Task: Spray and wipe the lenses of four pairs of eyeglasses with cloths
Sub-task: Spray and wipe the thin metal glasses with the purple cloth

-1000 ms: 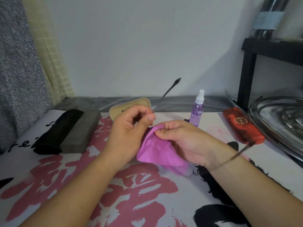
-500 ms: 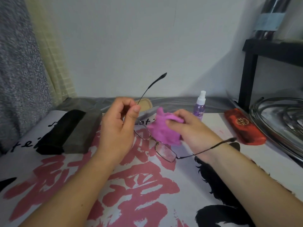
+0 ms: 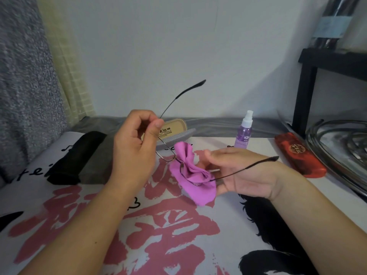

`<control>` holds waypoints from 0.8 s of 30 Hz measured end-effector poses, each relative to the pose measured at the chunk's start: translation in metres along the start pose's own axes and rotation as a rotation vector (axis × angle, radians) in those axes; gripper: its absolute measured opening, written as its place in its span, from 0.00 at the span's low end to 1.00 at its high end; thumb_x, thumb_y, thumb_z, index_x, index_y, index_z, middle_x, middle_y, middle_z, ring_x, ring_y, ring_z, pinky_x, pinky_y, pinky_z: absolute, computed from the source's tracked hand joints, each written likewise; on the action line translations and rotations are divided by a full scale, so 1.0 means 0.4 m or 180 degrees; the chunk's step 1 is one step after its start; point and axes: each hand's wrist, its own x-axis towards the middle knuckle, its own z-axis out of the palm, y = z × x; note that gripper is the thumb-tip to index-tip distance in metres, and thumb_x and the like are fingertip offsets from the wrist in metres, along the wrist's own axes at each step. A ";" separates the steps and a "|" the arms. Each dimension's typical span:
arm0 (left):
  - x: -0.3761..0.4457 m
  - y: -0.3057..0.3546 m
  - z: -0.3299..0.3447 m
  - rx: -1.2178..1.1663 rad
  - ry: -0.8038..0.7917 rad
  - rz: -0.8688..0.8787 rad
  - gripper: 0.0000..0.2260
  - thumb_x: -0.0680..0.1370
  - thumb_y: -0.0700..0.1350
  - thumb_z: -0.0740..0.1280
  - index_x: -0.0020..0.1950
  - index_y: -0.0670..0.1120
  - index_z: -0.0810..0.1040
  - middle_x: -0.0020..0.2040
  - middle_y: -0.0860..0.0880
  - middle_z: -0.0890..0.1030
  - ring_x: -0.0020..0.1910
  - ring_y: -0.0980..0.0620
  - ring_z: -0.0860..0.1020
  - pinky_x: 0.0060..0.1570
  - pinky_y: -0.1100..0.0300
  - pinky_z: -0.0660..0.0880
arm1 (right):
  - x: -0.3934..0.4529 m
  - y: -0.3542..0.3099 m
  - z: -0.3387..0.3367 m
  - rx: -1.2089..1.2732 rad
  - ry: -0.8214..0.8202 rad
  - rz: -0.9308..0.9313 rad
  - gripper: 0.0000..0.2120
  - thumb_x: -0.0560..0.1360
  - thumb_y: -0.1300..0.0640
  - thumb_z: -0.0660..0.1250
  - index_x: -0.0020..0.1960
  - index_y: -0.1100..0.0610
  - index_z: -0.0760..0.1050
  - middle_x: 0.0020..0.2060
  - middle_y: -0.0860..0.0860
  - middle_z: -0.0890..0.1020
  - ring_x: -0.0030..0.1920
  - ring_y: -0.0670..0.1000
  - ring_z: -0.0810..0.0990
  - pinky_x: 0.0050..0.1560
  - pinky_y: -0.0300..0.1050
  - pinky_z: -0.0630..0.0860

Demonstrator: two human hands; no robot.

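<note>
The left hand (image 3: 135, 147) is raised above the table and pinches the thin dark metal-framed eyeglasses (image 3: 168, 155) between the thumb and the curled fingers, near the hinge of one temple. This temple points up and away toward the white wall (image 3: 178, 46), and its black tip is high above the hand. The right hand (image 3: 240, 173) is turned palm up, with the fingers bent around the crumpled pink-purple cleaning cloth (image 3: 190, 175). The cloth is gathered over one lens of the eyeglasses, and the rim of this lens is visible as a thin dark line across the folds. The other lens, between the two hands, is bare. The second temple runs over the right palm and wrist, and its black tip is just above the wrist.

Behind the hands, a small clear purple spray bottle with a white cap (image 3: 245, 132) stands upright on the table covering with large pink and black printed characters (image 3: 158, 235). An open beige glasses case with grey lining (image 3: 174, 130) lies behind the left hand. At the left side two soft pouches lie beside each other, a black one (image 3: 75, 157) and a grey one (image 3: 97, 161). At the right a red hard case with a round emblem (image 3: 297, 153) lies well apart from the bottle, near a metal rack of curved wires (image 3: 341, 147) and a black shelf (image 3: 317, 64).
</note>
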 end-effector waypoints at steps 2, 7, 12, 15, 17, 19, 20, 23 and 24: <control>-0.003 0.004 0.003 -0.0054 -0.0025 0.0037 0.12 0.82 0.39 0.66 0.47 0.57 0.73 0.41 0.63 0.78 0.40 0.63 0.75 0.42 0.69 0.72 | 0.002 0.002 0.007 -0.0469 0.0168 -0.0002 0.13 0.81 0.59 0.67 0.58 0.68 0.77 0.52 0.62 0.81 0.49 0.56 0.82 0.50 0.55 0.83; -0.012 0.012 0.010 -0.0104 -0.0150 0.0013 0.11 0.82 0.39 0.67 0.46 0.55 0.74 0.39 0.61 0.77 0.38 0.62 0.75 0.40 0.68 0.72 | 0.005 0.008 0.023 -0.0395 -0.0233 -0.0069 0.23 0.73 0.66 0.71 0.67 0.59 0.72 0.56 0.57 0.81 0.57 0.57 0.80 0.61 0.53 0.75; -0.016 0.020 0.016 -0.0139 -0.0264 0.0037 0.08 0.81 0.41 0.67 0.46 0.54 0.75 0.40 0.61 0.78 0.38 0.63 0.75 0.39 0.69 0.73 | 0.030 0.024 0.047 -0.0471 -0.0045 -0.0170 0.15 0.74 0.76 0.68 0.59 0.67 0.75 0.49 0.60 0.81 0.48 0.54 0.82 0.49 0.43 0.81; -0.017 0.018 0.016 -0.0150 -0.0278 0.0020 0.08 0.81 0.42 0.67 0.47 0.55 0.75 0.40 0.61 0.78 0.38 0.63 0.75 0.39 0.67 0.74 | 0.033 0.022 0.058 -0.0461 0.0199 -0.0142 0.07 0.77 0.73 0.65 0.48 0.65 0.79 0.41 0.58 0.83 0.42 0.54 0.82 0.48 0.42 0.81; -0.017 0.015 0.014 -0.0170 -0.0235 -0.0024 0.08 0.82 0.42 0.67 0.47 0.55 0.75 0.41 0.59 0.78 0.39 0.62 0.75 0.38 0.63 0.75 | 0.038 0.027 0.056 -0.0280 0.0488 -0.0139 0.11 0.78 0.70 0.66 0.39 0.62 0.82 0.36 0.56 0.83 0.39 0.52 0.82 0.48 0.40 0.78; -0.014 0.012 0.011 -0.0181 -0.0163 -0.0045 0.07 0.82 0.43 0.67 0.47 0.55 0.75 0.41 0.57 0.78 0.39 0.60 0.75 0.39 0.62 0.75 | 0.047 0.034 0.057 -0.0101 0.0628 -0.0163 0.13 0.76 0.67 0.69 0.35 0.59 0.84 0.37 0.56 0.82 0.45 0.56 0.80 0.58 0.48 0.71; -0.012 0.010 0.010 -0.0187 -0.0129 -0.0048 0.07 0.81 0.43 0.67 0.47 0.55 0.75 0.41 0.57 0.78 0.39 0.60 0.75 0.39 0.62 0.74 | 0.049 0.037 0.060 -0.0009 0.0631 -0.0150 0.12 0.76 0.66 0.70 0.35 0.58 0.83 0.38 0.57 0.82 0.49 0.58 0.79 0.63 0.52 0.67; -0.010 0.004 0.008 -0.0195 -0.0105 -0.0081 0.08 0.82 0.42 0.67 0.47 0.55 0.75 0.40 0.59 0.77 0.39 0.60 0.74 0.40 0.64 0.73 | 0.038 0.031 0.066 0.0142 0.0003 0.0027 0.06 0.76 0.65 0.67 0.41 0.64 0.80 0.49 0.62 0.79 0.52 0.59 0.77 0.63 0.53 0.72; -0.010 0.004 0.008 -0.0174 -0.0118 -0.0090 0.09 0.82 0.41 0.67 0.47 0.55 0.75 0.40 0.59 0.77 0.39 0.60 0.75 0.41 0.65 0.73 | 0.029 0.024 0.068 0.0214 -0.0352 0.0032 0.05 0.76 0.66 0.64 0.44 0.67 0.78 0.51 0.62 0.79 0.52 0.58 0.79 0.61 0.52 0.75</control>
